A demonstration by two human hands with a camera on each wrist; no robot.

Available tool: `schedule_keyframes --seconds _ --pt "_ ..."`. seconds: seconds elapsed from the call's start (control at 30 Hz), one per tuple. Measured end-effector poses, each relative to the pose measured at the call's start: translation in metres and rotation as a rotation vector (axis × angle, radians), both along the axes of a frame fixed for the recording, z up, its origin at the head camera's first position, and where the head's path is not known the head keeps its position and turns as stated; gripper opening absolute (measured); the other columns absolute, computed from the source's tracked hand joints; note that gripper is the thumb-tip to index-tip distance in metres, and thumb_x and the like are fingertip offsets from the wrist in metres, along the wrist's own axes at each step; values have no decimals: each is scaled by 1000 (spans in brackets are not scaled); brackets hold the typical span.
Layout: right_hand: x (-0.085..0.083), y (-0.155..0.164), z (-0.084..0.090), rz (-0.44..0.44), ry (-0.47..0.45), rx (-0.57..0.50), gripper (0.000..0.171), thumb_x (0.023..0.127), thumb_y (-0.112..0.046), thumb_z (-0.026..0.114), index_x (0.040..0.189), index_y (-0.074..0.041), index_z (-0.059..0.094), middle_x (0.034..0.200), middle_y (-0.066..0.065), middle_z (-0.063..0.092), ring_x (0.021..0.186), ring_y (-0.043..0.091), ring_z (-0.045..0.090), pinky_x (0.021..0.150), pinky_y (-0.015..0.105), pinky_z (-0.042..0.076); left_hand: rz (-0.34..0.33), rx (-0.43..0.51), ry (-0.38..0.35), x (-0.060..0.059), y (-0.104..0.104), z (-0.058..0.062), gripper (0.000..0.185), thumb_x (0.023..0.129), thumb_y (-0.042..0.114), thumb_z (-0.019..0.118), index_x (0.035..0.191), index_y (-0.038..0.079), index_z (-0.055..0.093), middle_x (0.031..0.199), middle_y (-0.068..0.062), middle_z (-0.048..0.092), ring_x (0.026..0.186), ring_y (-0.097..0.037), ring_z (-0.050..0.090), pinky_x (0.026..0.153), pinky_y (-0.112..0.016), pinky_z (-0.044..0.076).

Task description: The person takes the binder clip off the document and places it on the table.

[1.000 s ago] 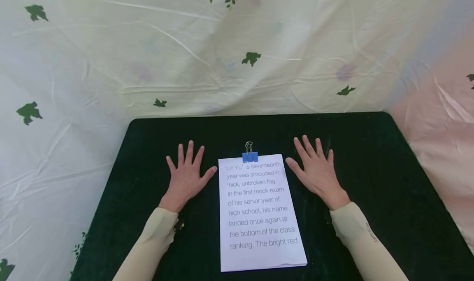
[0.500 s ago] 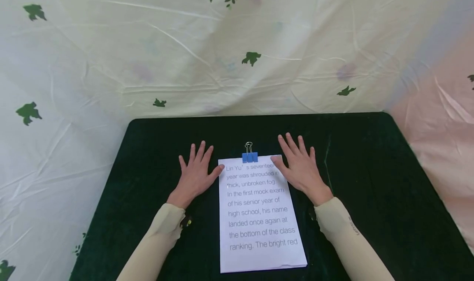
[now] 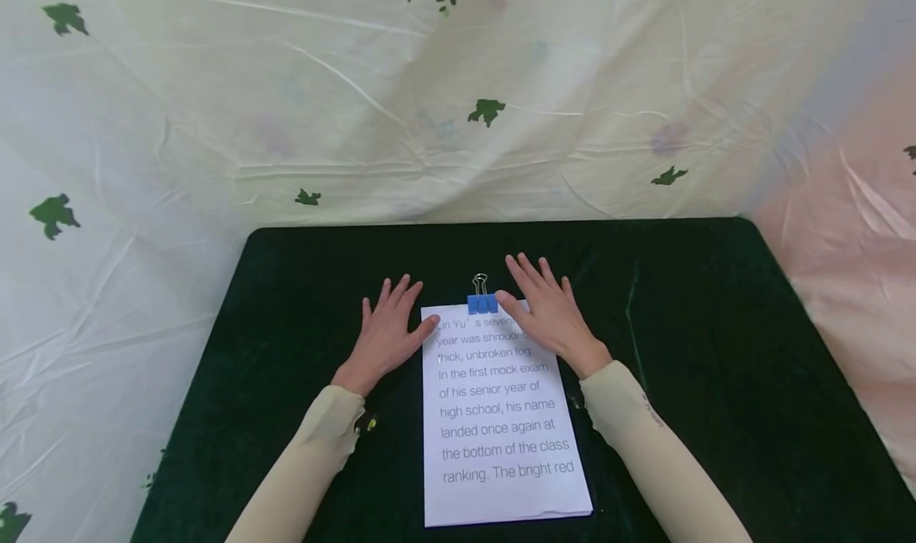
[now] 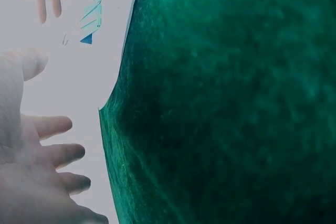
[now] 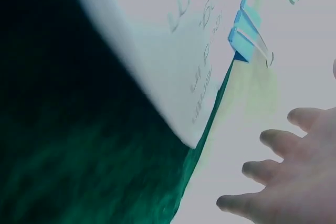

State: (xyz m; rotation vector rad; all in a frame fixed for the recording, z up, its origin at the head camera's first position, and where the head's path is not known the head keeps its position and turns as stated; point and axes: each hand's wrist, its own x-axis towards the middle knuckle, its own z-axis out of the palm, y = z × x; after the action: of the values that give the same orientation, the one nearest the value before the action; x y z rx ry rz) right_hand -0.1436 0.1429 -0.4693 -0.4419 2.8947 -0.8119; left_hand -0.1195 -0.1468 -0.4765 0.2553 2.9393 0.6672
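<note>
Blue binder clip (image 3: 483, 302) still clamped on the top edge of the printed paper stack (image 3: 501, 416) between both hands, nothing removed: left hand (image 3: 386, 336) flat, thumb at the stack's left edge, right hand (image 3: 549, 317) flat, thumb just beside the clip (neither grips anything).

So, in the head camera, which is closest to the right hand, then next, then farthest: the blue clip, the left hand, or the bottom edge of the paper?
From the right hand:
1. Blue clip, just left of its thumb, at the paper's top edge.
2. Left hand, across the paper, on the left side.
3. Bottom edge of the paper, nearest the person, far below the hand.
</note>
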Motion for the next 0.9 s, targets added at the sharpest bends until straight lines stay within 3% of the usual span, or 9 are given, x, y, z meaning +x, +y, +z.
schedule_keyframes --seconds 0.27,0.43,0.6,0.9 --pt "-8 -7 0 8 -93 -15 80 103 -70 37 166 -21 26 172 5 20 159 34 8 122 64 7 -10 14 -44 -2 6 -1 77 101 58 55 161 13 36 170 -11 23 158 -37 11 121 -66 10" --pt "-10 -2 -3 -1 -144 4 73 105 -60 45 162 -14 36 168 11 29 155 36 22 121 60 20 -14 10 -37 -5 8 -1 69 102 50 57 157 10 43 164 -14 37 153 -36 29 121 -59 24" --pt "-9 5 -2 -20 -163 4 63 104 -49 56 154 -10 50 160 16 41 146 38 36 117 60 30 -3 -6 -14 -8 7 0 62 102 45 61 152 9 50 155 -17 48 142 -37 43 116 -57 34" --pt "-11 16 -1 12 -147 21 45 102 -32 67 137 -5 66 140 16 56 123 33 51 105 54 44 -6 -78 -7 -13 7 -1 51 100 41 67 141 12 63 146 -16 52 132 -37 46 111 -55 39"
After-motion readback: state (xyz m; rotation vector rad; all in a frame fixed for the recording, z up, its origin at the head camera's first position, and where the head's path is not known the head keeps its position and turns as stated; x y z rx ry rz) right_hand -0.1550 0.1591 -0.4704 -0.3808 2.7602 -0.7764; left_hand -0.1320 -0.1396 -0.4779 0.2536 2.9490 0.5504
